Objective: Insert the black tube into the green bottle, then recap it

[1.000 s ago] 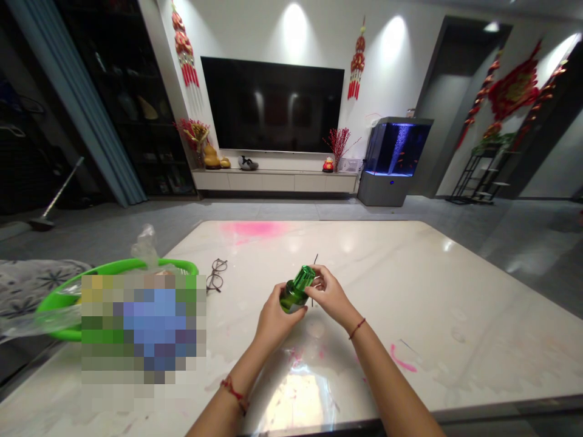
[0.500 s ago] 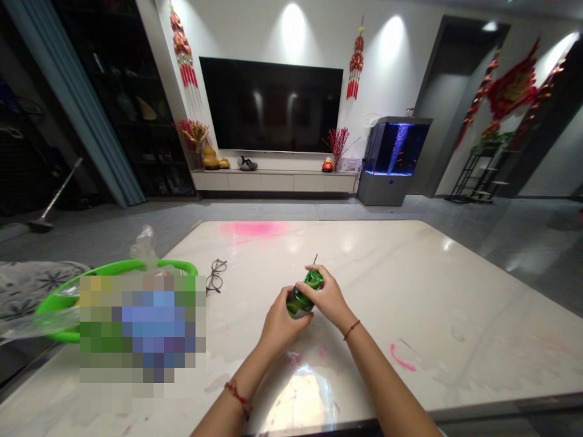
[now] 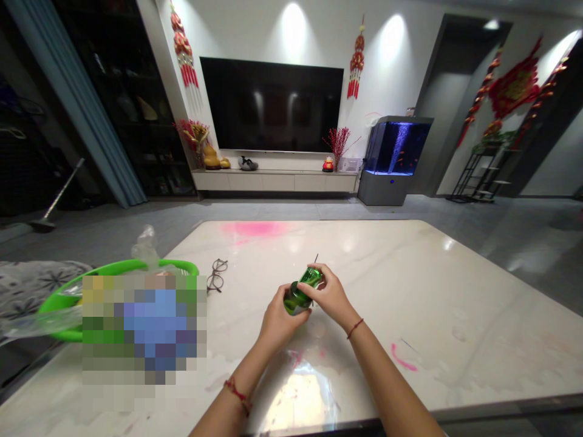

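Observation:
Above the middle of the pale table, both hands hold a small, shiny green container. Wrapped round its dark green lower part (image 3: 295, 301) is my left hand (image 3: 277, 320), thumb underneath. My right hand (image 3: 332, 296) grips the brighter green upper part (image 3: 311, 277), which looks like a lid, with the thumb across the near side. The container leans up and to the right. The two parts sit at a slight angle to each other; I cannot tell whether they are fully apart. A thin dark line (image 3: 316, 258) shows just behind the right fingers.
Folded eyeglasses (image 3: 217, 276) lie left of my hands. A green basket (image 3: 186, 267) with plastic bags stands at the table's left, partly pixelated. Pink stains (image 3: 403, 359) mark the white table (image 3: 455, 291). Beyond are a television (image 3: 273, 106) and an aquarium (image 3: 396, 152).
My right hand has shifted slightly right and up with the upper green part, which now stands out more from the lower part. The left hand has moved slightly left.

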### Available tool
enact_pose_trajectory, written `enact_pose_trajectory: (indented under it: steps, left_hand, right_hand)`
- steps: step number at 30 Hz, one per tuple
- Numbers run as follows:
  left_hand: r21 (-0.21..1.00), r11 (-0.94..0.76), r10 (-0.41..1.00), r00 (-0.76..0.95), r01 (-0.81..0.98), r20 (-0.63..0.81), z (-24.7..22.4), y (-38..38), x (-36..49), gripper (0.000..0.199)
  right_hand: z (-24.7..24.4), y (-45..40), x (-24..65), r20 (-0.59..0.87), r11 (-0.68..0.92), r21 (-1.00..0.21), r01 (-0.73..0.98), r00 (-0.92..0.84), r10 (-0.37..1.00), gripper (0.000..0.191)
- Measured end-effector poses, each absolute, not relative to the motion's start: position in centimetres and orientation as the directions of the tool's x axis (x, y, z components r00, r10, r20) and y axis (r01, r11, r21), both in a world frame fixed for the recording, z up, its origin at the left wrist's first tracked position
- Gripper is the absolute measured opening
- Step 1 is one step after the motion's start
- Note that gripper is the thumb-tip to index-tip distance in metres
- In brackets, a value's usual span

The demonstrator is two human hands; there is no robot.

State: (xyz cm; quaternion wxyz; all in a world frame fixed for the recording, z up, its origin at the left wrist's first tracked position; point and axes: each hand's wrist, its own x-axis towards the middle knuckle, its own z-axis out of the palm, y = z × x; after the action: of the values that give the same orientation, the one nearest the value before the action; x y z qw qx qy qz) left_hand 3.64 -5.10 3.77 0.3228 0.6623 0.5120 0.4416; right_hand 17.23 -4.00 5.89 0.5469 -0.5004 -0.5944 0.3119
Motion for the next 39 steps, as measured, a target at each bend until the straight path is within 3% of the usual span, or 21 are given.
enact_pose_trajectory:
  steps: [15,23,29,39]
  left_hand:
    - [0.867,-0.252,0.962,0.011,0.430,0.274,3.7,-4.5,3.1,0.049]
    - [0.792,-0.293,0.948,0.055,0.536,0.314,3.5,-4.9,3.3,0.050]
    - [0.773,-0.288,0.953,0.092,0.565,0.288,3.5,-5.4,3.9,0.048]
    - [0.779,-0.259,0.963,0.089,0.571,0.255,3.4,-5.4,3.9,0.049]
  right_hand:
    - [5.8,-3.8,17.2,0.318,0.314,-0.946,0.084,0.049,0.947,0.039]
    - [5.8,-4.2,16.8,0.334,0.306,-0.923,0.234,0.087,0.939,0.050]
    - [6.0,-4.4,16.9,0.340,0.279,-0.901,0.331,0.144,0.929,0.042]
    - [5.6,-3.6,17.4,0.339,0.285,-0.923,0.258,0.201,0.919,0.037]
